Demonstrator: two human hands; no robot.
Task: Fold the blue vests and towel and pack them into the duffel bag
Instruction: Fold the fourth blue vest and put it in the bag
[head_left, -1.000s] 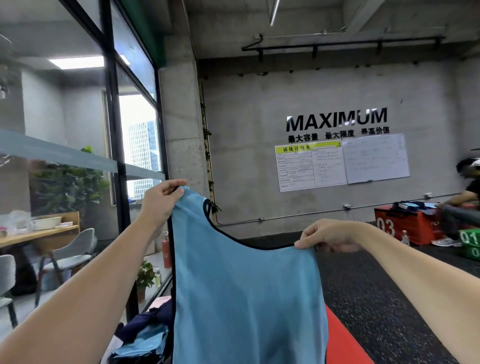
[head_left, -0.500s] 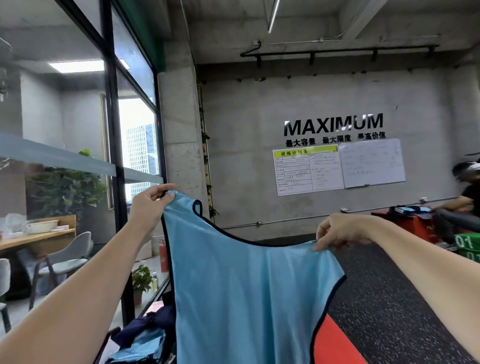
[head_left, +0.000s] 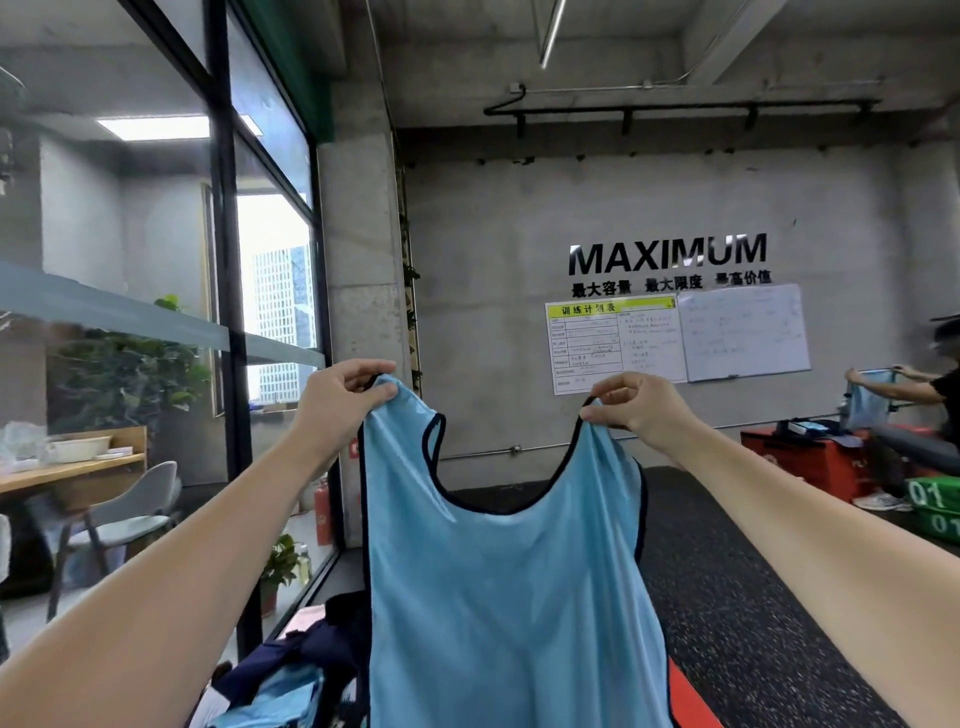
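Up at chest height, the vest (head_left: 509, 582) hangs straight down, each shoulder strap pinched: left hand (head_left: 340, 402) on one, right hand (head_left: 636, 408) on the other, fingers clamped on fabric.

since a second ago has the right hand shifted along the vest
Yes. The right hand now pinches the vest by its shoulder strap, just below the yellow-headed wall chart. Earlier it held a flat edge lower, out toward the red box.
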